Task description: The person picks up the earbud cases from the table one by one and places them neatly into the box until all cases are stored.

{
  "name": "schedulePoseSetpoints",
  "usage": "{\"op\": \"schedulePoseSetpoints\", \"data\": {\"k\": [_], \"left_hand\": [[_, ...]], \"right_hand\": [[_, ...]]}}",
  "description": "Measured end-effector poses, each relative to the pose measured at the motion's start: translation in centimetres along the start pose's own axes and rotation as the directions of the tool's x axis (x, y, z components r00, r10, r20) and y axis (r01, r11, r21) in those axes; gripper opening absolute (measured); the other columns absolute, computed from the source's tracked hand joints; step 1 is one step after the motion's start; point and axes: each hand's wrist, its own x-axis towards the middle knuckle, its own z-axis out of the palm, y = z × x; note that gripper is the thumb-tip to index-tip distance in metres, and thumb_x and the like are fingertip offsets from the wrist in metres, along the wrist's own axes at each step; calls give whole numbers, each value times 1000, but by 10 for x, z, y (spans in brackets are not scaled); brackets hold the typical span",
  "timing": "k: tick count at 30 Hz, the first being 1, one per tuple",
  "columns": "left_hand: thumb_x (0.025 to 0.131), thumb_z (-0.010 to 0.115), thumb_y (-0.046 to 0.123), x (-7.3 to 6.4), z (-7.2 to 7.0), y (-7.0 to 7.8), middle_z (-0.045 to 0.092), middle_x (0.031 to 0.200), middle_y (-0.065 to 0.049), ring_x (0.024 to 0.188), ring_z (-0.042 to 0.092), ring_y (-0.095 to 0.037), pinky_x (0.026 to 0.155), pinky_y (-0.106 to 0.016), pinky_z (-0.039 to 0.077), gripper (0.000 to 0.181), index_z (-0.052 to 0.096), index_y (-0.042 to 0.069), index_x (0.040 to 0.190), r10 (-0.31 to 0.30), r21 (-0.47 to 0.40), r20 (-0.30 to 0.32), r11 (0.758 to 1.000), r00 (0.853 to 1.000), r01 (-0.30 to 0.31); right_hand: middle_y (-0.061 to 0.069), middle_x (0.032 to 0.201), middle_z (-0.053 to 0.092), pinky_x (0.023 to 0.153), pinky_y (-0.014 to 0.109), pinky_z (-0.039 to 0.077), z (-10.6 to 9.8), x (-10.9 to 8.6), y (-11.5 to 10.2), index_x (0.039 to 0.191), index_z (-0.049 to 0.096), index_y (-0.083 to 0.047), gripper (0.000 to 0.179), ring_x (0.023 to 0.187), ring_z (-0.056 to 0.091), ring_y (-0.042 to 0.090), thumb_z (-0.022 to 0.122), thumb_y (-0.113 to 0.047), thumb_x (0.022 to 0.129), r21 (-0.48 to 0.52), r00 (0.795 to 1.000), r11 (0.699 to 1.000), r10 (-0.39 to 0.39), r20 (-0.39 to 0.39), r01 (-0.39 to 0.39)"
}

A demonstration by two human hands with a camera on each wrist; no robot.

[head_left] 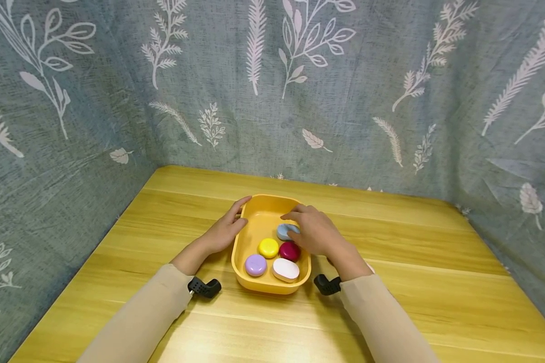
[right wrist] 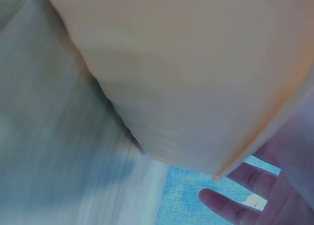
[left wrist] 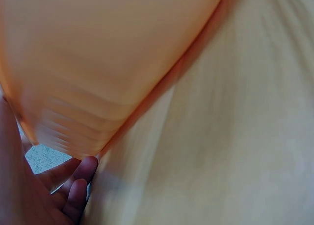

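Note:
A yellow-orange plastic tub (head_left: 272,287) sits on the table, its long side pointing away from me. My left hand (head_left: 220,232) holds its left wall, thumb over the rim and fingers outside. My right hand (head_left: 315,229) reaches over the right rim; its thumb touches a light-blue oval soap-like piece (head_left: 283,232), while the other fingers spread above it. Nearer lie a round yellow piece (head_left: 268,248), a dark red one (head_left: 289,251), a round lilac one (head_left: 256,265) and a white oval one (head_left: 285,269). Both wrist views mostly show the tub's outer walls (left wrist: 98,53).
The wooden table (head_left: 436,302) reaches to a grey-blue leaf-patterned curtain (head_left: 327,131) at the back and sides. A small white edge of something (head_left: 370,268) peeks out beside my right forearm. Black wrist straps (head_left: 204,288) hang close to the tub's near corners.

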Motion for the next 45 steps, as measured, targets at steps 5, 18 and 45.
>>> {"op": "schedulePoseSetpoints", "data": {"k": [5,18,45], "left_hand": [[105,35,26,-1,0,-1,12,163,-8,138,37,-35,110,-51,37,57,10,22,157,6,3,-7,1000,1000,-6],[105,35,27,-2,-1,-2,13,163,-7,140,34,-35,112,-50,34,57,11,23,157,-3,-4,-8,1000,1000,2],[105,35,28,-1,-2,-1,12,163,-3,143,30,-35,114,-50,32,57,10,24,157,-1,7,-4,1000,1000,1]], "right_hand": [[2,131,56,104,45,43,-2,-4,0,131,62,-19,40,122,52,25,64,-32,93,13,1000,1000,14,-19,-14],[0,128,57,99,44,46,-9,-15,-2,131,61,-20,42,114,56,23,67,-29,91,27,997,1000,-5,-77,7],[-2,124,57,94,42,49,-22,-39,11,137,54,-21,48,109,58,20,65,-33,92,-7,993,1000,-19,-114,19]]}}
